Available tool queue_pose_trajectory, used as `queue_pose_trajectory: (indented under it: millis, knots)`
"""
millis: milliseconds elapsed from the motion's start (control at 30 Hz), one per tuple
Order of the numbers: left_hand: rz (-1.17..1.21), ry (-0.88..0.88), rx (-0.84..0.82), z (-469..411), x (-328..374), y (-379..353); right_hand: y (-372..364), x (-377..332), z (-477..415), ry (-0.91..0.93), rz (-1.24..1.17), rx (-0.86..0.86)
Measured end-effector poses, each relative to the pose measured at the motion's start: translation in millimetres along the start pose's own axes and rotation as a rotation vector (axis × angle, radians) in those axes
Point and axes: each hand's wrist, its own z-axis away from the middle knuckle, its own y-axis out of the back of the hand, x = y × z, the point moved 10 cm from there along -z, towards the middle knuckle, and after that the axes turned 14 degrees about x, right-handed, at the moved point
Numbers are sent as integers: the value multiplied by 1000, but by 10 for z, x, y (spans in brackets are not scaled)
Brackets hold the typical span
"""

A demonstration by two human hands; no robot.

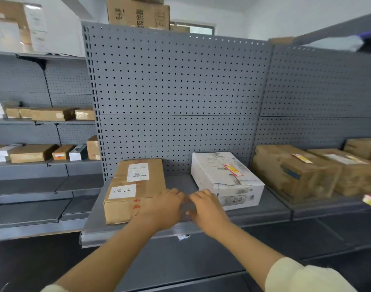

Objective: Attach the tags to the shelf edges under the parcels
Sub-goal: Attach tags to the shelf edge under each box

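Grey steel makes up the shelf (271, 205), backed by a perforated panel (176, 98). Two parcels sit on it. A brown cardboard parcel (136, 188) lies toward the shelf's left end, its long axis running from the front edge back to the panel, with a white shipping label and a handwritten white slip on top. A white parcel (226, 178) lies right of centre, turned a little so one corner points at the front edge.

Both hands reach over the bare strip of shelf between the two parcels, at the front edge. The left hand (165, 209) rests palm down, its outer side against the brown parcel's right front corner, fingers loosely extended and closed on nothing visible. The right hand (207, 209) lies just beside it, fingers spread, thumb pointing left, near the white parcel's front face; whether anything is pinched under it I cannot tell.

A small white tag (183, 236) shows on the shelf's front edge strip (100, 239), below the gap between the wrists; it is blurred, so its long axis and printing cannot be read.

More brown boxes (296, 171) stand on the adjoining shelf to the right, and smaller cartons (33, 152) fill the shelves at far left.
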Motion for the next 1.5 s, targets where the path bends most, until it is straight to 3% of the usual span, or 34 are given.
queue_pose_trajectory:
  millis: [300,700,1200,1500]
  knots:
    - [-42,-40,31,-526,932,112,866,1219,479,-188,33,47]
    - [63,-68,6,-1070,2824,-299,1807,3053,1345,-347,52,-19]
    - [126,-143,-97,-2233,3853,-1021,1739,4682,1346,-474,78,-114]
    - [88,-323,-93,-2879,4731,-1397,1789,5875,1470,-615,138,-160]
